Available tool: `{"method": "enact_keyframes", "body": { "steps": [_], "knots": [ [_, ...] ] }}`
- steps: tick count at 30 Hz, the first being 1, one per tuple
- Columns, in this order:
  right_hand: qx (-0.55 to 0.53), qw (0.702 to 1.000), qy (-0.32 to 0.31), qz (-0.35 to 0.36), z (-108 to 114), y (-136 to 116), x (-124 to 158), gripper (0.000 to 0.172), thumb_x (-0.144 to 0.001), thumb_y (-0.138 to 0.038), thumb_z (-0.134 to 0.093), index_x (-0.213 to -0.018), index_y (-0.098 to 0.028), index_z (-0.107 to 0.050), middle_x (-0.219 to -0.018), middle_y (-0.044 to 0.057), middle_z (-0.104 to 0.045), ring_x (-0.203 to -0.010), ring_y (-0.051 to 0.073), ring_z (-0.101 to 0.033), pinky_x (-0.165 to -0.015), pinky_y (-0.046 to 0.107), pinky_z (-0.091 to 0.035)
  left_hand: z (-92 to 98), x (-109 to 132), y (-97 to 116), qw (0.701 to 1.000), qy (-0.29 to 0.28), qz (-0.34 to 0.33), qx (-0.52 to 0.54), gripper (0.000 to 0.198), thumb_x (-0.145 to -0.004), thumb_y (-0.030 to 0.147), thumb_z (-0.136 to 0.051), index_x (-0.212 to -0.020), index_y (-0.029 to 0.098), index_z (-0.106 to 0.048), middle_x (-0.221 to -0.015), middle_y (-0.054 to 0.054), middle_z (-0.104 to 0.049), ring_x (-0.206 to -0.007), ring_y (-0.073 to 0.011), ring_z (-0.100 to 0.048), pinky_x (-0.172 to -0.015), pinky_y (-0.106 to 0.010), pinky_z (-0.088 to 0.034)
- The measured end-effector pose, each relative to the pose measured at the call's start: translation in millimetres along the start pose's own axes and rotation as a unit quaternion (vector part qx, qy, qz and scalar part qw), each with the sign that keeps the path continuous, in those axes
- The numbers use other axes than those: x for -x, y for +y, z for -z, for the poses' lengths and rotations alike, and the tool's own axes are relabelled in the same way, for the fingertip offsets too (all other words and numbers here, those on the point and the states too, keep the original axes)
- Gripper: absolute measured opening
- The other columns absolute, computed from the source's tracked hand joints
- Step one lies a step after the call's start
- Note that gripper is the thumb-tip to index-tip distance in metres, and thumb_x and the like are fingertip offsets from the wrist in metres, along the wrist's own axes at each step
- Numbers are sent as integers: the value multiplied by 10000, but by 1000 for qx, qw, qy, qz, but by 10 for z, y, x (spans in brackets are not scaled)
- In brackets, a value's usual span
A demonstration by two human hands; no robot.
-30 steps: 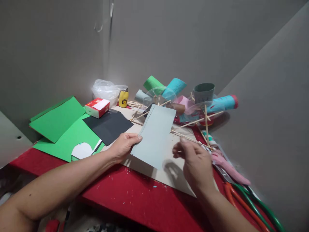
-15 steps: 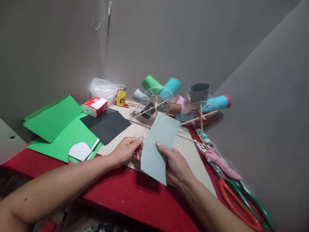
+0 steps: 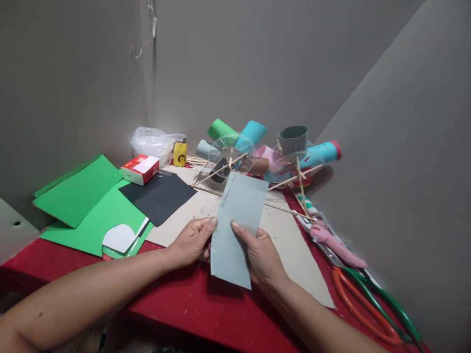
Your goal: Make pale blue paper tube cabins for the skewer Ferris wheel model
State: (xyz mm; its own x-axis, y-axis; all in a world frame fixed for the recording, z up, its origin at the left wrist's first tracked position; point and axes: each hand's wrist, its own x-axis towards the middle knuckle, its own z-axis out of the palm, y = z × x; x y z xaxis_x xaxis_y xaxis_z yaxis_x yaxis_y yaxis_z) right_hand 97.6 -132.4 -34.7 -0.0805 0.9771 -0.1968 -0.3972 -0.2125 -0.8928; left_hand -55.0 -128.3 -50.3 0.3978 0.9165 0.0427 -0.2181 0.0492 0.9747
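A grey-blue strip of paper is held upright above the front of the table, with a narrow crease along its left edge. My right hand grips it from the right, thumb on the face toward me and fingers behind. At the paper's left edge, my left hand is closed, its thumb and forefinger pinching the creased edge; its other fingers are partly hidden behind the sheet. Beneath both hands lies a beige board on the red table.
Green sheets, a black sheet and a red-and-white box lie left. Behind stands a stick frame with a clear disc and coloured paper tubes. At right are scissors and a pink glue gun.
The view has shifted slightly, so the things on the table appear a little farther left. My left thumb has come onto the paper's left edge. My right hand keeps its hold.
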Motion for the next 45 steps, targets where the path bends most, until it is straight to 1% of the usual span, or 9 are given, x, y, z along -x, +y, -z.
{"method": "enact_keyframes", "body": {
  "steps": [4,8,13,17,26,32,37,43,45],
  "knots": [
    [-1,1000,13,14,-5,20,-3,363,-613,-362,-850,-873,-146,-717,-802,72,-765,-632,244,-708,-595,346,-595,5,-10,-16,999,20,-26,-30,507,-871,633,-440,-674,167,-473,-488,36,-475,-371,-75,-413,-364,-177,-301],
    [3,999,28,30,-1,25,-9,356,-594,-371,-858,-834,-145,-722,-749,61,-759,-648,246,-708,-594,331,-593,0,-14,-38,998,36,-41,-35,496,-871,623,-454,-688,163,-484,-511,38,-475,-398,-72,-414,-396,-183,-326],
    [9,999,24,39,-13,21,6,343,-613,-382,-848,-840,-159,-720,-799,62,-764,-663,247,-710,-588,327,-590,-35,5,-59,999,33,-36,-22,514,-867,645,-437,-710,160,-502,-520,27,-497,-419,-86,-442,-414,-197,-347],
    [18,999,22,40,-21,10,21,331,-619,-382,-845,-825,-157,-716,-754,66,-759,-660,257,-709,-586,337,-590,-51,33,-21,999,23,-35,-10,527,-880,644,-411,-706,157,-514,-488,19,-500,-427,-99,-464,-432,-205,-362],
    [-16,995,-92,-39,11,12,0,302,-667,-333,-820,-860,-139,-694,-734,97,-750,-578,235,-693,-605,375,-588,-26,40,8,999,5,-20,-31,571,-868,672,-398,-664,151,-515,-483,6,-531,-375,-88,-467,-382,-187,-350],
    [-2,999,-33,-21,7,52,-11,306,-622,-325,-849,-817,-138,-706,-722,87,-751,-597,243,-697,-638,386,-593,-8,27,-41,1000,-3,-16,-26,573,-884,658,-380,-667,147,-526,-484,2,-525,-383,-96,-469,-381,-195,-346],
    [3,1000,3,-9,-13,45,-5,335,-577,-319,-873,-811,-140,-713,-732,79,-755,-661,263,-708,-678,393,-596,7,8,-83,999,3,-40,-22,534,-906,613,-389,-684,145,-525,-534,-4,-536,-440,-98,-481,-448,-211,-377],
    [6,1000,12,1,-34,42,-2,331,-579,-324,-870,-804,-139,-714,-714,71,-752,-644,265,-704,-666,397,-597,-24,20,-99,996,53,-59,-31,518,-893,616,-415,-675,155,-505,-536,6,-517,-472,-102,-469,-480,-219,-380],
    [8,1000,8,6,-30,57,-3,307,-593,-323,-864,-797,-146,-718,-710,65,-752,-632,259,-702,-661,391,-594,-38,35,-81,997,54,-51,-31,543,-888,634,-400,-662,153,-512,-529,2,-519,-475,-107,-472,-479,-222,-376]
  ]
}}
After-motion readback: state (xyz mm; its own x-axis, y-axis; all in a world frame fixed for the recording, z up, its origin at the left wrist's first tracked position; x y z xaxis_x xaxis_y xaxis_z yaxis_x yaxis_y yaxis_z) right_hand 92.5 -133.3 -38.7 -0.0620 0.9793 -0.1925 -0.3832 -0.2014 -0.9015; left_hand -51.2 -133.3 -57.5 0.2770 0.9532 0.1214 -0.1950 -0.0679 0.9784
